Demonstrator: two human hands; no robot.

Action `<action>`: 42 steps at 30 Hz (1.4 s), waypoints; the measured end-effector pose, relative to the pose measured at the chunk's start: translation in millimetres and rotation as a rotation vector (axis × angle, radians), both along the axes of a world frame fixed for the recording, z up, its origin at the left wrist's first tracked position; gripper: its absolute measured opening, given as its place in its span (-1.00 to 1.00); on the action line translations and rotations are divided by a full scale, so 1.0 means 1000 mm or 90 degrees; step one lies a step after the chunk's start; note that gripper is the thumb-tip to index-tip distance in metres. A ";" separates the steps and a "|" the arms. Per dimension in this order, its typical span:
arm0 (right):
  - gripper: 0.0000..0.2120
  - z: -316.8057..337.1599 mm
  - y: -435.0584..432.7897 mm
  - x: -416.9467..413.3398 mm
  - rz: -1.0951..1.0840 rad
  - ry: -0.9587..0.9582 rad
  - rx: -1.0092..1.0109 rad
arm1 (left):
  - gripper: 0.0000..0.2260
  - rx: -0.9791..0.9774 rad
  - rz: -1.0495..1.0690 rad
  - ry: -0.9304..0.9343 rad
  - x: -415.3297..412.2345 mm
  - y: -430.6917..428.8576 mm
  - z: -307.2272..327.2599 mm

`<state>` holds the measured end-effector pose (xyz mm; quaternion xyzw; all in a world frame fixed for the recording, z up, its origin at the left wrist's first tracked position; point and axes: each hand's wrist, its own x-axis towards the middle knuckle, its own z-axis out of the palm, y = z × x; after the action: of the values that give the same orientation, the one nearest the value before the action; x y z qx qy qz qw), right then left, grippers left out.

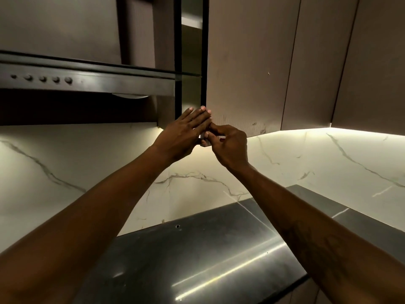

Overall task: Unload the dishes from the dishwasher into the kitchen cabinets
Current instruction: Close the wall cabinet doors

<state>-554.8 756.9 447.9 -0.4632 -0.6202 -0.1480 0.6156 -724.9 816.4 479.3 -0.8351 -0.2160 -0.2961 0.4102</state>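
Dim kitchen; an under-cabinet light strip (363,129) brightens the marble backsplash (306,163), streaks glare across the desk (219,260); edges bend.

Lower corner of cabinet door (247,73) hidden behind left hand (182,137) and right hand (230,145); inner shelf (191,24) dim.

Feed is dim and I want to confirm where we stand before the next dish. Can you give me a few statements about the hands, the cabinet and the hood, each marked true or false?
1. Both the left hand and the right hand are at the lower corner of the cabinet door. True.
2. The cabinet door is fully closed. False: it stands ajar, and a shelf shows through the gap.
3. The left hand holds a plate. False: it holds nothing, and its straight fingers lie against the door's edge.
4. The range hood is to the left of the cabinet door. True.
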 end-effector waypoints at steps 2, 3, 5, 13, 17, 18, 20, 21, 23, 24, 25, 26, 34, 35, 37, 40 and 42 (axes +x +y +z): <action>-0.77 0.001 0.012 -0.004 -0.007 -0.054 -0.022 | -0.39 -0.021 0.027 0.002 -0.004 0.010 0.001; -0.76 0.002 0.017 -0.006 -0.017 -0.084 -0.035 | -0.39 -0.032 0.040 0.002 -0.005 0.015 0.001; -0.76 0.002 0.025 -0.010 -0.023 -0.121 -0.058 | -0.37 -0.058 0.061 -0.003 -0.006 0.022 0.001; -0.68 0.005 0.051 -0.021 0.005 -0.193 -0.127 | -0.35 -0.104 0.137 -0.036 -0.004 0.041 -0.004; -0.63 0.006 0.062 -0.024 0.015 -0.208 -0.172 | -0.33 -0.122 0.173 -0.040 -0.004 0.048 -0.005; -0.62 0.007 0.065 -0.025 0.016 -0.214 -0.186 | -0.32 -0.128 0.186 -0.037 -0.004 0.049 -0.004; -0.60 0.009 0.069 -0.028 0.019 -0.228 -0.218 | -0.31 -0.131 0.214 -0.029 -0.004 0.051 -0.003; -0.59 0.010 0.071 -0.029 0.018 -0.236 -0.232 | -0.30 -0.133 0.227 -0.025 -0.004 0.053 -0.001; -0.57 0.014 0.074 -0.032 0.018 -0.248 -0.262 | -0.27 -0.140 0.261 -0.017 -0.004 0.054 0.002; -0.55 0.016 0.076 -0.033 0.020 -0.253 -0.276 | -0.26 -0.145 0.279 -0.012 -0.003 0.054 0.004; -0.54 0.017 0.077 -0.034 0.025 -0.259 -0.288 | -0.24 -0.150 0.295 -0.008 -0.001 0.054 0.006; -0.53 0.017 0.077 -0.034 0.034 -0.263 -0.300 | -0.22 -0.156 0.309 -0.003 0.000 0.053 0.006; -0.52 0.010 0.059 -0.024 0.052 -0.211 -0.356 | -0.10 -0.222 0.389 -0.033 0.016 0.055 0.012; -0.50 0.010 0.054 -0.020 0.038 -0.221 -0.360 | -0.09 -0.225 0.397 -0.036 0.019 0.054 0.012; -0.48 0.008 0.044 -0.011 0.012 -0.228 -0.368 | -0.07 -0.234 0.421 -0.037 0.023 0.048 0.009; -0.45 0.004 0.026 0.002 -0.016 -0.216 -0.383 | -0.12 -0.250 0.410 -0.030 0.031 0.034 0.003; -0.44 -0.001 0.012 0.013 -0.025 -0.210 -0.390 | -0.16 -0.244 0.361 -0.028 0.041 0.020 -0.002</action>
<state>-542.1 768.7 446.4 -0.6084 -0.7179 -0.0398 0.3361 -683.9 836.9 477.8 -0.7974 -0.4997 -0.1421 0.3070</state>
